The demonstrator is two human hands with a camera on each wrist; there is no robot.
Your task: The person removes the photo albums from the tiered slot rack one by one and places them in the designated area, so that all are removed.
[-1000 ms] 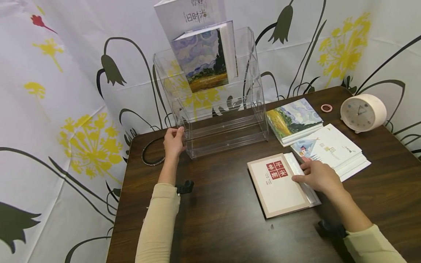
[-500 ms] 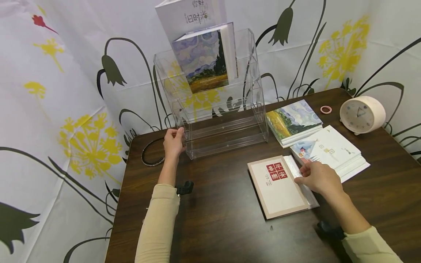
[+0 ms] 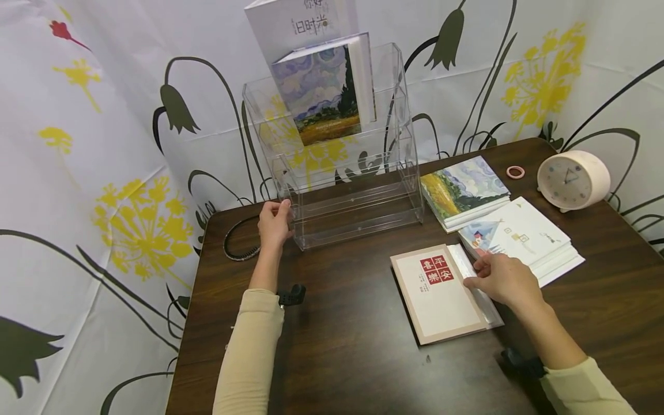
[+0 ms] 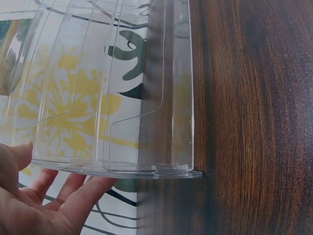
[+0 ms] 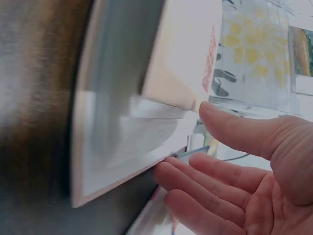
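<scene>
My left hand [image 3: 274, 223] holds the left side of a clear acrylic display rack [image 3: 358, 231]. In the left wrist view, the thumb is on one side of the rack's side panel and the fingers [image 4: 83, 198] lie along the outside. At the right, my right hand [image 3: 510, 279] pinches the right edge of a beige book [image 3: 441, 311] with red character squares on its cover, lying on the table. A pale flap shows along that edge. In the right wrist view, the thumb [image 5: 234, 128] touches the book's upper part and the fingertips meet its lower cover.
A painting-covered book [image 3: 332, 98] and a taller white one [image 3: 306, 26] stand in the rack. Right of it lie a landscape-cover book [image 3: 467, 184] and a stack of white books [image 3: 529, 230]. A round clock [image 3: 565, 178], pink ring [image 3: 515, 172] and black coiled band [image 3: 228, 248] are farther out.
</scene>
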